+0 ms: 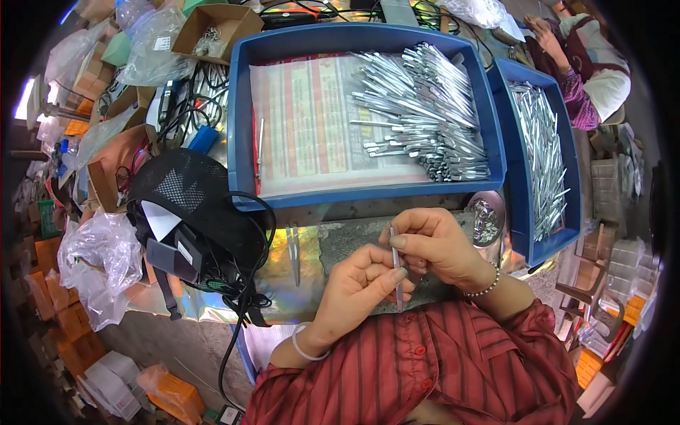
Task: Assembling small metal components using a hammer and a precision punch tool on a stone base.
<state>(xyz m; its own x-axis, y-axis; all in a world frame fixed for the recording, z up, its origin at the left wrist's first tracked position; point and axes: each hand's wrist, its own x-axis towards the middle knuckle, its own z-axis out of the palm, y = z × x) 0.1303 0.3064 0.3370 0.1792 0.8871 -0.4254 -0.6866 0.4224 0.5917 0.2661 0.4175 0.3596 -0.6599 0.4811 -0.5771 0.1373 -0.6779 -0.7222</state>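
Both the left hand [354,287] and right hand [432,244] pinched one slim metal tweezer [397,273] upright between fingertips, seemingly for inspection, just short of the blue tray [368,198] of finished pieces.

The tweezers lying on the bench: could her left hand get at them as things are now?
Probably yes, once freed: the left hand pinches a metal piece together with the right hand, but the tweezers lie bare just to its left, nothing between.

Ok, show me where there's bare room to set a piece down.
Freest: the paper liner in the big blue tray, left of the metal pile. Also the bench strip beside the tweezers. Crowded: the black mesh bag and side tray.
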